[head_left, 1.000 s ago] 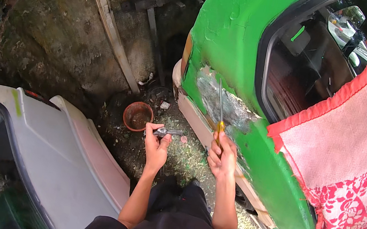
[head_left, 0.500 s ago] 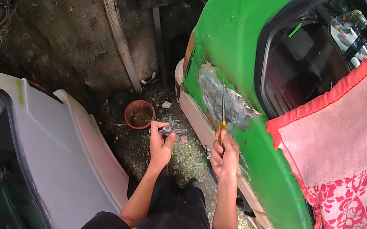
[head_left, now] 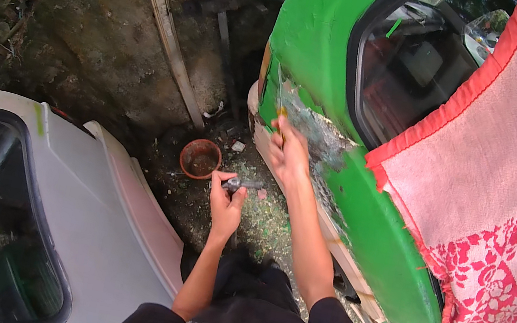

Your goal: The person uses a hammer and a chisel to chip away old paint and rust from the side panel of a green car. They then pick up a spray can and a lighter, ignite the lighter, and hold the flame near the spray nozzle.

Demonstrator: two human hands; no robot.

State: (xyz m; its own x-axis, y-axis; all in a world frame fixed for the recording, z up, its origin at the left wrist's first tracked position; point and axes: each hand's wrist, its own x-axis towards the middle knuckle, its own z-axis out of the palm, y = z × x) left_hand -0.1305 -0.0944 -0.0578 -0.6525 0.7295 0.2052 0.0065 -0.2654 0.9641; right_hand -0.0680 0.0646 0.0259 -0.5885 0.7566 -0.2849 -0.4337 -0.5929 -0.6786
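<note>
My right hand (head_left: 289, 152) is closed around the yellow handle of a screwdriver (head_left: 280, 93). Its thin shaft points up and away, along the far end of the green car body (head_left: 376, 217). The tip is close to the edge of a stripped, greyish patch (head_left: 322, 135); whether it touches the panel I cannot tell. Lower and to the left, my left hand (head_left: 225, 207) grips a hammer (head_left: 245, 185) near its dark metal head. Most of the hammer's handle is hidden by the hand.
A pink and red floral cloth (head_left: 475, 186) drapes over the green car's window and side. At left stands a white car (head_left: 79, 199). A reddish-brown pot (head_left: 200, 159) sits on debris-strewn ground, before a stained wall (head_left: 99, 43) with a leaning wooden plank (head_left: 168, 28).
My right hand has reached farther forward and left with the screwdriver, whose tip has shifted toward the panel's far edge. My left hand stays almost where it was with the hammer.
</note>
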